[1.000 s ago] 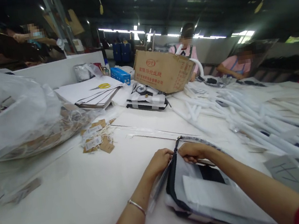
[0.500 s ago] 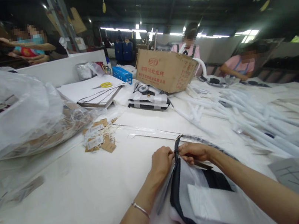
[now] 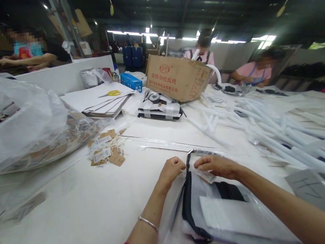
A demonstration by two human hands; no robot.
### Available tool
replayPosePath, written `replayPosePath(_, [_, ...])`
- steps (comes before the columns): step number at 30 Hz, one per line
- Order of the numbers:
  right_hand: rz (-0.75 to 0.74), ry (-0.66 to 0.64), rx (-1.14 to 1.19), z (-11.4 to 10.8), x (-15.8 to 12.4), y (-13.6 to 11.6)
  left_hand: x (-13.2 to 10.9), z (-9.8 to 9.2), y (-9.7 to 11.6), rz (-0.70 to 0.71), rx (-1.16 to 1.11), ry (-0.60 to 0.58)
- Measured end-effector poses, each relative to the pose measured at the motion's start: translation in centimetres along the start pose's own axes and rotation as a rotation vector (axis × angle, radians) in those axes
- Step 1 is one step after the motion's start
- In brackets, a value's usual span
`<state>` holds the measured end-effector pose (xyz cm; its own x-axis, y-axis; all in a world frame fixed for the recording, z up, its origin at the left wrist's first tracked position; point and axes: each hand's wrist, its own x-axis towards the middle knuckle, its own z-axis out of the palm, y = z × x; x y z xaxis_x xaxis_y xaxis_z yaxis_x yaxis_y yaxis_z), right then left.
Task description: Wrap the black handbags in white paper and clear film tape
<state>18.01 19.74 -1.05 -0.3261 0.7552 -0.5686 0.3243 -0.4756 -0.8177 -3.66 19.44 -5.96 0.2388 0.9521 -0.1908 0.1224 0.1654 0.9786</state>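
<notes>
A black handbag (image 3: 191,211) lies in front of me, wrapped in white packing sheet and clear plastic. Its dark strap (image 3: 188,161) stands up at the far end, with a metal ring at the top. My left hand (image 3: 172,171) is curled closed at the strap's left side; what its fingertips pinch, if anything, is hidden. On the other side my right hand (image 3: 218,166) has its fingers stretched toward the strap, a small gap away from it. Under those fingers a hang tag (image 3: 206,175) lies against the bag's top.
Loose hang tags (image 3: 105,149) lie in a pile at left, beside a large plastic sack (image 3: 22,122). Yellow scissors (image 3: 112,93) rest on white boards (image 3: 85,98). Behind stand a carton (image 3: 174,77) and another wrapped bag (image 3: 159,112). White wrapped strips (image 3: 286,132) cover the right; co-workers sit beyond.
My right hand has loosened from the strap and its fingers have straightened. The tag has turned from brown to its pale side and sits by the strap. My left hand has shifted slightly left.
</notes>
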Motion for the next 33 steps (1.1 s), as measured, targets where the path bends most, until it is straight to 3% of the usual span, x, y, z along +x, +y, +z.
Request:
replayPosePath(6, [-0.131,-0.040,0.262,0.6,-1.6,0.4,0.2,0.3,-0.4,-0.065,-0.293,0.001])
replayPosePath(11, [-0.215,-0.192,0.431,1.1,-1.0,0.6,0.3,0.3,-0.5,-0.087,-0.395,0.030])
replayPosePath(14, [-0.177,-0.106,0.439,1.6,0.7,1.2,0.4,0.2,-0.6,-0.095,-0.434,0.053])
replayPosePath(18, [-0.115,0.096,0.339,2.5,2.9,1.8,0.8,0.3,-1.0,-0.108,-0.454,0.077])
replayPosePath(23, [-0.260,0.074,0.098,3.7,3.9,1.9,1.0,0.3,-1.2,-0.127,-0.466,0.061])
replayPosePath(27, [-0.278,0.134,-0.136,4.4,4.8,1.4,0.8,0.4,-1.0,-0.104,-0.412,0.075])
replayPosePath(30, [-0.253,0.161,-0.226,4.8,6.0,0.8,0.6,0.6,-0.7,-0.023,-0.308,0.129])
replayPosePath(33, [-0.216,0.123,-0.313,5.0,6.8,0.3,0.2,0.7,-0.3,0.144,-0.006,0.193])
